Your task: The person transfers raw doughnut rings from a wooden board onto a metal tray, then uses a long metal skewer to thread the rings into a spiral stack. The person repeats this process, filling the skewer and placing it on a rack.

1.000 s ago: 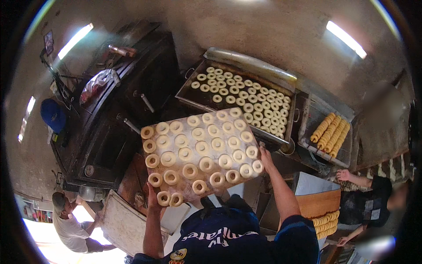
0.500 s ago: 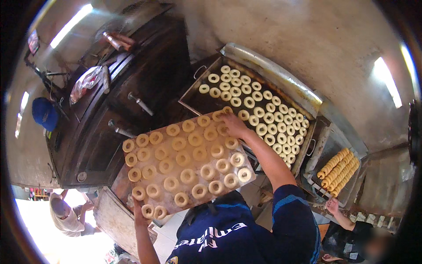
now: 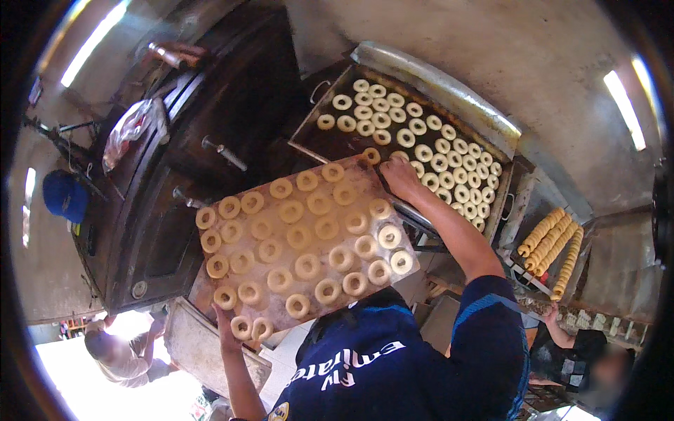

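A flat board (image 3: 316, 235) covered with rows of raw dough rings (image 3: 307, 266) is tilted in front of me. My left hand (image 3: 225, 328) grips its lower left edge, fingers partly hidden by the board. My right hand (image 3: 403, 178) reaches past the board's far right corner, over a wide dark pan (image 3: 309, 144) in which many pale dough rings (image 3: 423, 153) lie. Its fingers are curled down on a dough ring (image 3: 399, 156), largely covered by the hand. Another ring (image 3: 371, 156) shows by the board's corner.
A dark metal cabinet with handles (image 3: 225, 153) stands left of the pan. To the right, a rack (image 3: 516, 274) carries golden rings threaded in rows (image 3: 551, 242), with a co-worker's hand (image 3: 552, 312) at one row. Another person (image 3: 116, 351) is at lower left.
My right hand has moved from the board's far corner out over the pan, and two rings there have left the board. The co-worker has drawn one threaded row apart.
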The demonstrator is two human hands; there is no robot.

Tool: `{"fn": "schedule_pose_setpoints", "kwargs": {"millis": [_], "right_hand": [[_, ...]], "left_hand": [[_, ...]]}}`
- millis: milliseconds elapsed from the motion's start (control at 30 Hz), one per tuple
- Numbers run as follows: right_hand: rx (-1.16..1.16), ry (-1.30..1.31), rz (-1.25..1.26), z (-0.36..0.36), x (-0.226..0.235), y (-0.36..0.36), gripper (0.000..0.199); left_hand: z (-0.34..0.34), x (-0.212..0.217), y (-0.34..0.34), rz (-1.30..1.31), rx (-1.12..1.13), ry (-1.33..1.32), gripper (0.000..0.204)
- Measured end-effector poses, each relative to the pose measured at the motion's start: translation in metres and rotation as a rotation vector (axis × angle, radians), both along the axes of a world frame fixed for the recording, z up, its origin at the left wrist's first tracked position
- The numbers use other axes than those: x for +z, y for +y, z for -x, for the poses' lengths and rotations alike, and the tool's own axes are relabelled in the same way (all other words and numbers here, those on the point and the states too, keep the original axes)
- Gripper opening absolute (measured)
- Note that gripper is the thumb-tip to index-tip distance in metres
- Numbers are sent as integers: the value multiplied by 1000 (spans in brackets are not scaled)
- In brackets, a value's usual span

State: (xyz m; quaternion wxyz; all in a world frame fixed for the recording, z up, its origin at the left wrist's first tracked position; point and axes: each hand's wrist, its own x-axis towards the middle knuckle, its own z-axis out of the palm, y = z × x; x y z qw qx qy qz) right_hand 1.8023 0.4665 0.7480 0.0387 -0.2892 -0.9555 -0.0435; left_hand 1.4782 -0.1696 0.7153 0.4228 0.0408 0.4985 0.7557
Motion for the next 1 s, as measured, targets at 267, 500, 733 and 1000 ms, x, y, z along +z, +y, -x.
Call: {"fn": "schedule_pose_setpoints", "kwargs": {"millis": [267, 500, 733, 1000], "right_hand": [[188, 192, 66, 98, 26, -83, 51], [233, 96, -15, 122, 5, -33, 43], [283, 50, 7, 170, 8, 74, 24], [194, 106, 201, 95, 53, -13, 42]], "left_hand": [[20, -23, -3, -2, -13, 13, 87], [2, -9, 7, 7, 76, -94, 88], [-7, -7, -5, -16, 165, -153, 91], [-9, -36, -11, -5, 230, -123, 89]]}}
